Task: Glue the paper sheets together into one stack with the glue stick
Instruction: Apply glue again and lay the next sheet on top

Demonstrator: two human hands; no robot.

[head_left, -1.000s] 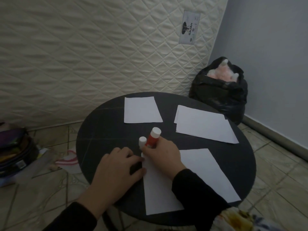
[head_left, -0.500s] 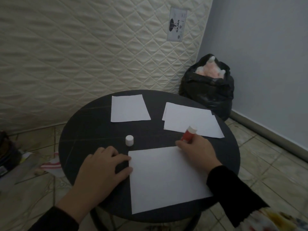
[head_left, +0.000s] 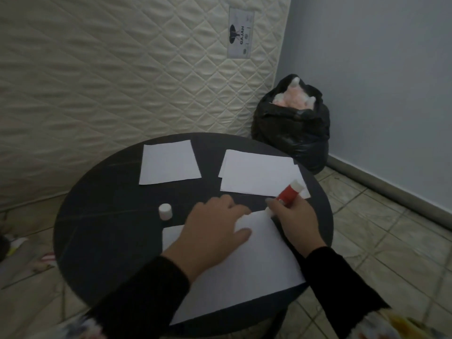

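Observation:
A large white sheet (head_left: 247,272) lies at the near edge of the round dark table (head_left: 102,216). My left hand (head_left: 212,231) presses flat on the sheet's upper part, fingers spread. My right hand (head_left: 293,218) holds the red glue stick (head_left: 288,193) tilted, its tip down at the sheet's far right corner. The stick's white cap (head_left: 165,211) stands on the table left of my hands. A smaller sheet (head_left: 168,165) lies at the back left. At the back right lie overlapping sheets (head_left: 259,176).
A quilted cream mattress (head_left: 137,77) leans against the wall behind the table. A black plastic bag (head_left: 293,128) with pink stuffing sits on the floor at the back right. Clutter lies on the tiled floor at the left.
My left hand has moved right, from the sheet's left edge onto its upper middle. My right hand with the glue stick stays at the sheet's far right corner, stick now tilted with its tip down.

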